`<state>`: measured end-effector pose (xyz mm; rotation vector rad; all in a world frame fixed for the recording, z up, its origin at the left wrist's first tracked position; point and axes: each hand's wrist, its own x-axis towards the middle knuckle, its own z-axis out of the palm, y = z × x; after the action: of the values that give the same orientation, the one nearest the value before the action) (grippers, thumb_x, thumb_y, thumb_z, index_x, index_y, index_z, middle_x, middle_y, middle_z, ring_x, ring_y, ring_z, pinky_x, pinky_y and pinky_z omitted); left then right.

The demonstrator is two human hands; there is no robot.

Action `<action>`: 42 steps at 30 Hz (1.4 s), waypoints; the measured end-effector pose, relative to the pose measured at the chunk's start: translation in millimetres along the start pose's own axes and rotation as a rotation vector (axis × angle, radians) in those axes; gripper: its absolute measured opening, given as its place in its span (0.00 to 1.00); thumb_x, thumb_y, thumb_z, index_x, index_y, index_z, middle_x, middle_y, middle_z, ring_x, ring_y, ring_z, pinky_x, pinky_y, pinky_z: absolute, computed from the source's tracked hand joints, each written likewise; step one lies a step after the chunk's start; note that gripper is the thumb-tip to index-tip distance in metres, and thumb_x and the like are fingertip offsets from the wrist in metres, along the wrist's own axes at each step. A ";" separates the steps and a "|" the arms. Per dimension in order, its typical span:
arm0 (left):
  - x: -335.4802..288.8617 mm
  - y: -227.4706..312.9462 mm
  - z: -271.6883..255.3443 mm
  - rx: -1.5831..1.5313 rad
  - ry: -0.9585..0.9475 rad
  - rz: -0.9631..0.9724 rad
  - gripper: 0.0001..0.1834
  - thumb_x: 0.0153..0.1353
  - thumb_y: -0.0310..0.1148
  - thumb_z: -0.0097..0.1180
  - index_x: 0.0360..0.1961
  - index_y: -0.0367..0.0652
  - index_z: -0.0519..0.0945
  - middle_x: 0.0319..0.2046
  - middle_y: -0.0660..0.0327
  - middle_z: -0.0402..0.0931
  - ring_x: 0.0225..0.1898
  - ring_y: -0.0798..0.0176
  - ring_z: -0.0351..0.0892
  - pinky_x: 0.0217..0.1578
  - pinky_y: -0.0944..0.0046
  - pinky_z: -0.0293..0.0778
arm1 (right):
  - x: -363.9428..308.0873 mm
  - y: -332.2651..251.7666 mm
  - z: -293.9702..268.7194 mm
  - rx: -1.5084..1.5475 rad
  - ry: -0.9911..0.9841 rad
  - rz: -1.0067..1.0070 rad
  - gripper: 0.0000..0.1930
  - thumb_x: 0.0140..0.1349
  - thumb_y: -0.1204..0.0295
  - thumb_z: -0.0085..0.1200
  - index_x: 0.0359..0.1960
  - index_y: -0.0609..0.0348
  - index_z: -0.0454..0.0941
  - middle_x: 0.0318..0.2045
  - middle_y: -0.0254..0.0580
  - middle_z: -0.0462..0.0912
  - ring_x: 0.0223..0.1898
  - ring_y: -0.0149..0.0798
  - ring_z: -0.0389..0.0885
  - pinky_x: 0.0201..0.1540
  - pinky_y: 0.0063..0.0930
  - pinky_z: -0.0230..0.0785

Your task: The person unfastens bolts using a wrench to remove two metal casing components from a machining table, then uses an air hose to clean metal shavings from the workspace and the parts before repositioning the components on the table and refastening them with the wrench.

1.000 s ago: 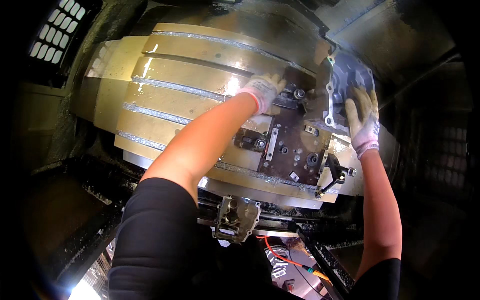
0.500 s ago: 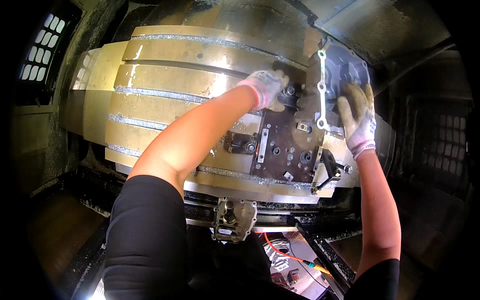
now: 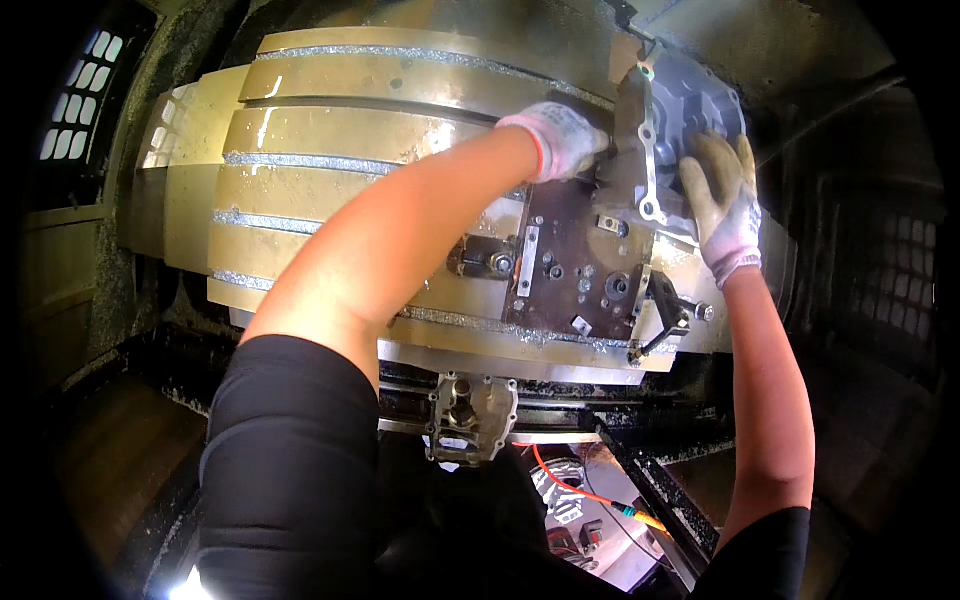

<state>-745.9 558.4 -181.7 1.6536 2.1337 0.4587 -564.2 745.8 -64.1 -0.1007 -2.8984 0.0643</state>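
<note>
1. Reaching farther right with the gloved left hand (image 3: 568,143), beside the grey housing casting (image 3: 672,118); cannot tell finger closure.
2. Still resting the gloved right hand (image 3: 722,200), fingers spread, on the casting at the fixture plate's (image 3: 567,228) far right.
3. Apparently tending the casting two-handed.

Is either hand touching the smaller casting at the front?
No: the left hand and right hand are both by the large casting, away from the smaller casting.
</note>
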 end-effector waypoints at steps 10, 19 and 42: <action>-5.1 -10.5 -18.6 0.181 0.039 0.282 0.16 0.69 0.42 0.57 0.54 0.51 0.82 0.49 0.52 0.84 0.53 0.44 0.82 0.55 0.50 0.77 | -4.1 -1.3 1.0 0.039 0.025 0.084 0.28 0.67 0.48 0.53 0.56 0.61 0.82 0.60 0.54 0.81 0.70 0.55 0.69 0.78 0.43 0.49; -82.7 89.0 -48.5 0.304 0.124 -0.325 0.18 0.64 0.40 0.49 0.33 0.44 0.89 0.36 0.49 0.88 0.43 0.48 0.87 0.49 0.49 0.76 | -19.7 29.5 19.1 -0.310 0.387 -0.124 0.25 0.63 0.59 0.61 0.58 0.59 0.82 0.57 0.54 0.84 0.57 0.51 0.84 0.59 0.40 0.76; -472.2 258.2 448.4 -0.920 0.372 -0.808 0.24 0.59 0.36 0.65 0.55 0.40 0.76 0.48 0.48 0.79 0.49 0.42 0.80 0.49 0.49 0.77 | -466.2 -192.7 215.2 1.356 -0.514 0.681 0.35 0.74 0.43 0.48 0.70 0.59 0.70 0.60 0.46 0.79 0.59 0.43 0.77 0.61 0.36 0.70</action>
<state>-201.6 170.3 -391.3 0.1882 2.0783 1.2640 -176.3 511.8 -373.3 -0.8538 -2.3834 2.2747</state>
